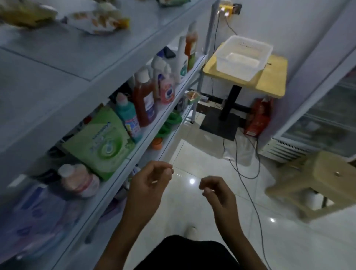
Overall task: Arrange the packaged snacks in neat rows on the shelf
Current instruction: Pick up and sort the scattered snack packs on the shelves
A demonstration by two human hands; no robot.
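Blurred snack packets lie on the top shelf [63, 55] of a grey rack: a yellow packet [25, 13] at the far left and a clear packet of biscuits [104, 20] beside it. Another packet [171, 2] shows at the top edge. A small snack packet [191, 95] sticks out from a lower shelf at the rack's far end. My left hand [151, 182] and my right hand [214, 190] hang in front of me over the floor, below the shelves, fingers loosely curled, holding nothing.
The middle shelf holds several bottles [144, 100] and a green pack [102, 142]. A clear tub [244, 56] stands on a small yellow table [273, 81]. A plastic stool [316, 181] and a glass-door cooler [327, 119] stand at the right. Cables [242, 173] trail over the tiled floor.
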